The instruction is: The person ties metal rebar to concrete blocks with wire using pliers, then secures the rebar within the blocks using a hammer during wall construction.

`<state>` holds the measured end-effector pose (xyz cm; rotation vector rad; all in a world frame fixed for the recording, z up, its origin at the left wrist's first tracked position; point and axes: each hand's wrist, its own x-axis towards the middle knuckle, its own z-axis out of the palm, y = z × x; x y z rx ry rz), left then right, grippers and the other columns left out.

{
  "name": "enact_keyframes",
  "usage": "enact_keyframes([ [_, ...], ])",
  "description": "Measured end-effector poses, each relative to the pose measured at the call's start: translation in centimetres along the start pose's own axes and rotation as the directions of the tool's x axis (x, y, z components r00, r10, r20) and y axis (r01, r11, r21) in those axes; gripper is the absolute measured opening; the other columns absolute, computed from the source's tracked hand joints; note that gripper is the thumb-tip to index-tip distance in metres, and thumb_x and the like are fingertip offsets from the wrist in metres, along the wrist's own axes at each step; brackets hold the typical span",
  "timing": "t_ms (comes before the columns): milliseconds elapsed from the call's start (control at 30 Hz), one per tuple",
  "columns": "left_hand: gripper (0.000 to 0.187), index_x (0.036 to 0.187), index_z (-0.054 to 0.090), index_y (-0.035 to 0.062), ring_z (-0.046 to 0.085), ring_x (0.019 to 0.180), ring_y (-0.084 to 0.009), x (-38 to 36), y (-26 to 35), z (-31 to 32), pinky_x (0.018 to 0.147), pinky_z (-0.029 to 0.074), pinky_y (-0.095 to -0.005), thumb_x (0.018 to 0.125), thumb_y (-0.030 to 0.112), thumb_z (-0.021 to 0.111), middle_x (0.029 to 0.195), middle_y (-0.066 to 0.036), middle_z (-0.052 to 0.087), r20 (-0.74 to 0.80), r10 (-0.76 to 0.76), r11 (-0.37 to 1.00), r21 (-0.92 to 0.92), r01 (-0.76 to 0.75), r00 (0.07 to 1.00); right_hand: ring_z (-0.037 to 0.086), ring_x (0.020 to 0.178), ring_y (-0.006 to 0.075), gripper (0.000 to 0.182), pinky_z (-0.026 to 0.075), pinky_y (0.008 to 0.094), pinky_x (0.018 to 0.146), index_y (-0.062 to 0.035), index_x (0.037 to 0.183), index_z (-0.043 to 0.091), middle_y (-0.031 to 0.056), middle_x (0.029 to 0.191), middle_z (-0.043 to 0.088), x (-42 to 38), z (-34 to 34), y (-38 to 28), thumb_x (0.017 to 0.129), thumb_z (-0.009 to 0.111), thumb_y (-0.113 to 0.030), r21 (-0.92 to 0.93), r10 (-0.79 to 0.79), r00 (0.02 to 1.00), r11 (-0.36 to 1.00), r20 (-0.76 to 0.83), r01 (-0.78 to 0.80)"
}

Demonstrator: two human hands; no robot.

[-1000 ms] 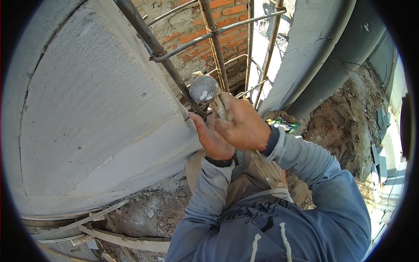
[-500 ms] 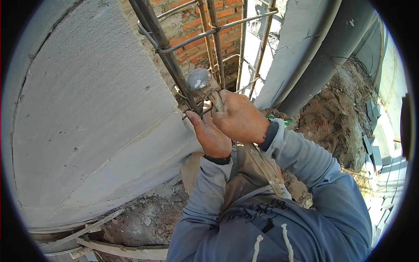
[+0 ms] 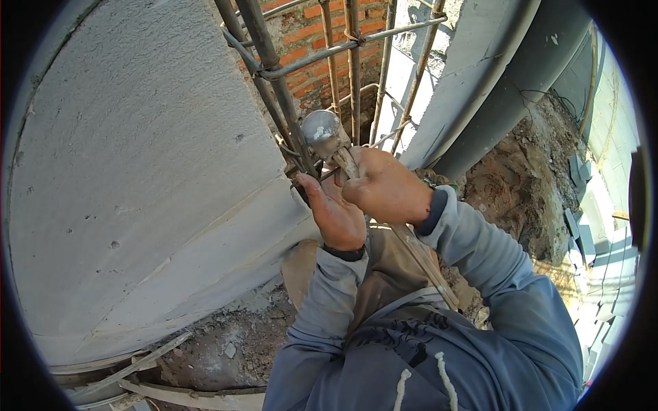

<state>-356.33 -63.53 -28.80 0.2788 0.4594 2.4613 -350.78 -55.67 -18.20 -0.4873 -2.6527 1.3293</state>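
Observation:
A hammer (image 3: 323, 130) with a rounded, worn steel head and a long wooden handle is in my right hand (image 3: 391, 186). The fist wraps the handle just below the head, and the rest of the handle slants down toward my lap. My left hand (image 3: 339, 218) is right beside it, palm toward me, its thumb laid over a thin steel rod (image 3: 327, 175). The other left fingers are mostly hidden behind the right hand and hammer. Close above the left thumb, a thick upright rebar (image 3: 283, 96) comes down beside the hammer head.
A cage of rebar and stirrups (image 3: 353, 44) stands before a brick wall (image 3: 299, 51). Pale panels (image 3: 130, 157) curve along the left. Large grey pipes (image 3: 507, 89) lean at the right, over dug soil (image 3: 510, 185). Wooden strips (image 3: 192, 394) lie at the lower left.
The view has shifted slightly, so the rebar and hands appear a little farther right. Both hands keep their grip, with the hammer head still close to the upright rebar.

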Motion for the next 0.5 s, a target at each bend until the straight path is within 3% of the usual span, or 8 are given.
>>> enact_keyframes([
  [33, 0.064, 0.133, 0.036, 0.0028, 0.045, 0.119, -0.0269, 0.1, 0.0, 0.1, 0.102, 0.034, -0.0389, 0.094, 0.054, 0.035, 0.129, -0.016, 0.046, 0.028, 0.015, 0.999, 0.032, -0.015, 0.999, 0.06, 0.071, 0.0465, 0.031, 0.049, 0.0451, 0.065, 0.0141, 0.079, 0.052, 0.0331, 0.072, 0.057, 0.1, -0.6, -0.5, 0.073, 0.057, -0.016, 0.186, 0.03, 0.988, 0.981, 0.152, -0.059],
  [67, 0.064, 0.133, 0.036, 0.0028, 0.045, 0.119, -0.0269, 0.3, -0.2, -0.2, 0.102, 0.034, -0.0389, 0.094, 0.054, 0.035, 0.129, -0.016, 0.046, 0.027, 0.014, 0.999, 0.029, -0.015, 1.0, 0.06, 0.071, 0.0465, 0.031, 0.049, 0.0451, 0.065, 0.0141, 0.079, 0.052, 0.0331, 0.072, 0.057, 0.2, -0.1, 0.1, 0.073, 0.057, -0.016, 0.183, 0.032, 0.988, 0.981, 0.153, -0.06],
  [133, 0.073, 0.136, 0.033, 0.0046, 0.04, 0.124, -0.0242, 0.6, -0.6, -0.9, 0.105, 0.03, -0.0377, 0.091, 0.062, 0.031, 0.134, -0.011, 0.042, -0.044, 0.003, 0.997, 0.075, 0.0, 0.999, 0.057, 0.071, 0.0384, 0.018, 0.044, 0.0414, 0.065, 0.0042, 0.082, 0.05, 0.0238, 0.072, 0.056, 0.1, 1.5, 1.8, 0.07, 0.052, -0.01, 0.076, -0.094, 0.992, 0.992, -0.084, 0.101],
  [233, 0.074, 0.137, 0.033, 0.0049, 0.039, 0.125, -0.0237, 0.3, -0.1, -0.9, 0.105, 0.029, -0.0378, 0.09, 0.063, 0.032, 0.134, -0.012, 0.042, 0.044, -0.11, 0.994, -0.002, 0.11, 0.993, 0.057, 0.072, 0.0391, 0.02, 0.044, 0.0419, 0.066, 0.0045, 0.084, 0.049, 0.0239, 0.072, 0.055, -0.1, 2.2, 1.5, 0.07, 0.053, -0.009, 0.03, -0.089, 0.984, 0.995, -0.155, 0.095],
  [367, 0.075, 0.137, 0.032, 0.0038, 0.04, 0.124, -0.0237, 0.0, 0.0, -0.9, 0.105, 0.029, -0.0388, 0.09, 0.063, 0.031, 0.134, -0.013, 0.041, -0.019, -0.125, 0.992, 0.031, 0.125, 0.992, 0.056, 0.07, 0.0419, 0.023, 0.044, 0.043, 0.064, 0.0043, 0.089, 0.048, 0.0248, 0.071, 0.054, -0.6, 2.0, 1.4, 0.071, 0.053, -0.009, 0.083, -0.159, 0.966, 0.981, -0.203, 0.178],
  [433, 0.071, 0.134, 0.035, 0.0035, 0.044, 0.12, -0.0246, -0.2, 0.4, -0.1, 0.103, 0.033, -0.0381, 0.092, 0.06, 0.034, 0.131, -0.011, 0.045, 0.017, -0.103, 0.994, -0.034, 0.103, 0.995, 0.055, 0.068, 0.0446, 0.028, 0.043, 0.0444, 0.061, 0.0044, 0.094, 0.044, 0.0256, 0.071, 0.054, -1.1, 2.0, 1.7, 0.071, 0.053, -0.008, 0.094, -0.288, 0.937, 0.946, -0.197, 0.31],
  [467, 0.068, 0.134, 0.036, 0.0048, 0.044, 0.12, -0.024, 0.0, 0.0, 0.4, 0.104, 0.033, -0.0384, 0.092, 0.058, 0.035, 0.132, -0.01, 0.044, -0.048, 0.049, 0.995, 0.084, -0.045, 0.998, 0.056, 0.067, 0.0451, 0.032, 0.043, 0.0453, 0.058, 0.0042, 0.1, 0.042, 0.0258, 0.07, 0.054, -1.5, 1.6, 1.6, 0.072, 0.053, -0.008, 0.089, -0.363, 0.912, 0.919, -0.191, 0.384],
  [500, 0.068, 0.134, 0.036, 0.0048, 0.044, 0.12, -0.024, 0.4, -0.2, 1.4, 0.104, 0.033, -0.0384, 0.092, 0.058, 0.035, 0.132, -0.01, 0.044, -0.036, 0.046, 0.995, 0.086, -0.043, 0.998, 0.058, 0.069, 0.0441, 0.032, 0.044, 0.0459, 0.061, 0.0017, 0.105, 0.043, 0.0271, 0.07, 0.054, -1.7, 1.4, 1.8, 0.075, 0.052, -0.01, 0.109, -0.431, 0.88, 0.883, -0.198, 0.457],
])
